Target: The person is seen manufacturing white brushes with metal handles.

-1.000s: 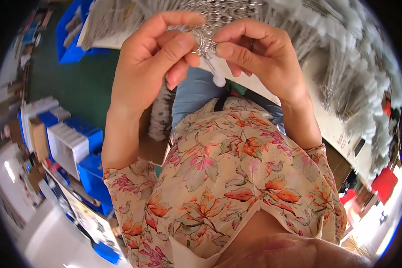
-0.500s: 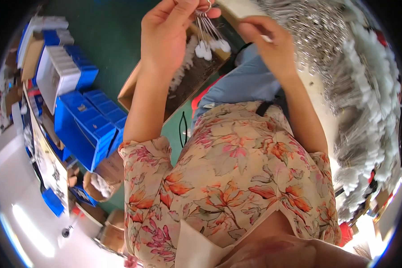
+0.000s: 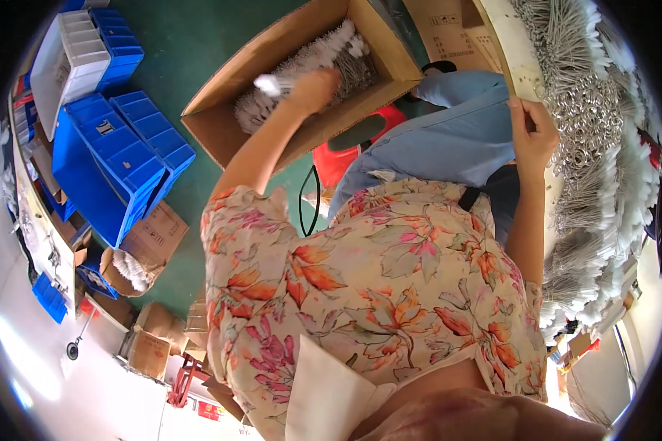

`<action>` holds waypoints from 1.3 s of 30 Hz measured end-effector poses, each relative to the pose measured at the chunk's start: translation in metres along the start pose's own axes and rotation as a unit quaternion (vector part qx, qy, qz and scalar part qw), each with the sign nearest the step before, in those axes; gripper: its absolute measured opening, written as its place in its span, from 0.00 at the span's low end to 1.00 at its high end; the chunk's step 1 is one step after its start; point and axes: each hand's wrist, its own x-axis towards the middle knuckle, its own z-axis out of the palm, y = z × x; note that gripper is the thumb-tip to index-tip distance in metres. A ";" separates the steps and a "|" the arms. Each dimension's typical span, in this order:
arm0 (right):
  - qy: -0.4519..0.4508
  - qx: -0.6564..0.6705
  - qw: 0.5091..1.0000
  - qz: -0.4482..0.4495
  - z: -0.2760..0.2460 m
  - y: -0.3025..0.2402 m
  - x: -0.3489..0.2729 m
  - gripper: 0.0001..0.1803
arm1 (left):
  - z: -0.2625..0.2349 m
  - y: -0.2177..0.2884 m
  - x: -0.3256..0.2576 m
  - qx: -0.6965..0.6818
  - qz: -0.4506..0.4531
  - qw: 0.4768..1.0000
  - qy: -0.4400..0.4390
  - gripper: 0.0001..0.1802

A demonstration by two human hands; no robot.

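Over the open cardboard box (image 3: 261,45), my left hand (image 3: 316,90) is closed and smeared by motion. A bunch of white-tipped wire brushes (image 3: 273,84) sticks out from its left side. More brushes with pale heads and thin metal stems (image 3: 357,70) lie in rows inside the box. My right hand (image 3: 535,132) is at the near edge of the pale table, its fingers curled together. Anything inside those fingers is hidden. Beside it on the table lies a heap of metal rings (image 3: 585,121), with wire stems and white brush heads piled around it.
Blue plastic bins (image 3: 99,158) and a white bin (image 3: 81,55) stand at the left on the green floor. A red stool (image 3: 335,162) is between the box and my legs. A second carton (image 3: 449,37) stands beyond my knees, against the table.
My left hand has moved down and outward with the bunch of brushes, from in front of me into the box. My right hand has moved right, to the table edge. The view has shifted.
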 end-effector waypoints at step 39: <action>0.275 -0.032 0.959 0.065 -0.245 0.093 0.004 0.03 | -0.406 0.335 0.361 0.142 0.377 0.864 0.302 0.11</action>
